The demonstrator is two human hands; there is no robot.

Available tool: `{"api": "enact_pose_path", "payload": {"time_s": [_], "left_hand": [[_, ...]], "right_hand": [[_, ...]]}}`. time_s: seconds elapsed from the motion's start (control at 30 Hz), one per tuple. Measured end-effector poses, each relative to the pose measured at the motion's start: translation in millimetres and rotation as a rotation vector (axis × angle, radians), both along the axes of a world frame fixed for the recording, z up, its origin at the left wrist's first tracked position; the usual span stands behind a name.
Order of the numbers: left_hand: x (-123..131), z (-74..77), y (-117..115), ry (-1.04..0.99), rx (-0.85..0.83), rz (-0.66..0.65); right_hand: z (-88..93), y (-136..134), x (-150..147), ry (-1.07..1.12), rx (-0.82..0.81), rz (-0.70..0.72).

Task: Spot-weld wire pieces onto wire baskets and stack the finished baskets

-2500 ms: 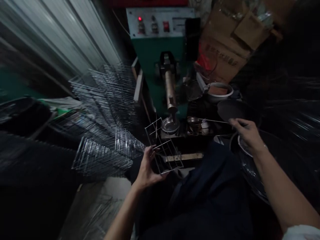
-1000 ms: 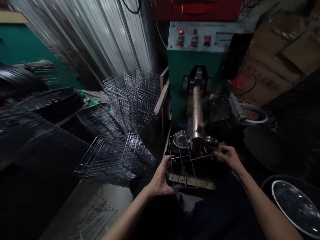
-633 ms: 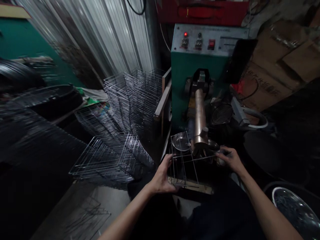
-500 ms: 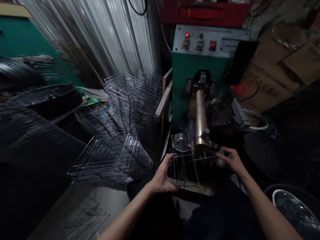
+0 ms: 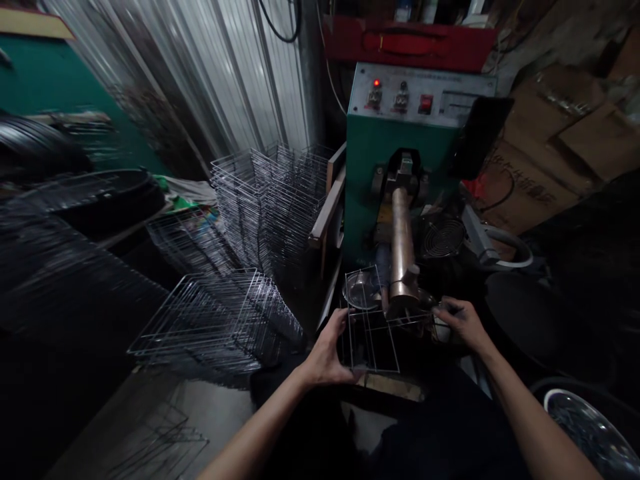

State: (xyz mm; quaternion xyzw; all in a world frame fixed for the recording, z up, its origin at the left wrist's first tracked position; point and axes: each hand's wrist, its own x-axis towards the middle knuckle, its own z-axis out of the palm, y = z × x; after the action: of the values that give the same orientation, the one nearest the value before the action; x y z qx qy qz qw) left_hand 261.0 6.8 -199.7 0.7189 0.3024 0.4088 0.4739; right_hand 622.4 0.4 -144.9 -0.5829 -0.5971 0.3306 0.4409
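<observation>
A small wire frame [image 5: 369, 311] with a few crossbars is tilted below the copper-coloured arm [image 5: 401, 233] of a green machine [image 5: 370, 153]. My left hand [image 5: 325, 353] grips its left side, thumb low and fingers curled higher up. My right hand [image 5: 463, 325] is closed in a pinch at the outer end of a thin metal wire [image 5: 413, 318]. That wire runs leftward beneath the arm's tip to the frame; whether the two are joined I cannot tell. Behind the frame sits a shiny metal bowl [image 5: 361, 290].
Stacked wire racks [image 5: 265, 193] and another wire stack [image 5: 200, 320] stand at left. A wooden bar [image 5: 327, 210] sticks out beside the machine. Cardboard boxes [image 5: 530, 173] are at right, and a white-rimmed basin [image 5: 590, 427] holds small metal pieces at lower right.
The view has tipped up slightly, so the machine appears lower. Both hands keep their holds, and the frame and wire stay nearly in place under the machine's arm.
</observation>
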Motion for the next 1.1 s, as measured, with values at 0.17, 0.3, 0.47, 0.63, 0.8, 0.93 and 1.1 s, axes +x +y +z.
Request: {"api": "enact_pose_path", "payload": {"time_s": [0.17, 0.3, 0.47, 0.63, 0.8, 0.93, 1.1], "left_hand": [[2, 6.6, 1, 0.003, 0.008, 0.001], [1, 7.0, 3, 0.006, 0.033, 0.002], [1, 4.6, 6, 0.037, 0.008, 0.014], [3, 11.5, 7, -0.026, 0.087, -0.015], [1, 16.0, 7, 0.019, 0.061, -0.011], [0, 15.1, 7, 0.066, 0.041, -0.003], [3, 18.9, 7, 0.066, 0.037, -0.003]], "right_hand": [[-2.4, 3, 3, -0.025, -0.007, -0.006], [-0.7, 5, 3, -0.061, 0.001, -0.015], [2.4, 6, 1, -0.071, -0.014, -0.024], [9.9, 3, -2, -0.062, 0.003, -0.022], [11.7, 2, -2, -0.051, 0.000, -0.034], [4.7, 1, 2, -0.063, 0.006, -0.086], [1.5, 4, -3, -0.099, 0.055, -0.111]]}}
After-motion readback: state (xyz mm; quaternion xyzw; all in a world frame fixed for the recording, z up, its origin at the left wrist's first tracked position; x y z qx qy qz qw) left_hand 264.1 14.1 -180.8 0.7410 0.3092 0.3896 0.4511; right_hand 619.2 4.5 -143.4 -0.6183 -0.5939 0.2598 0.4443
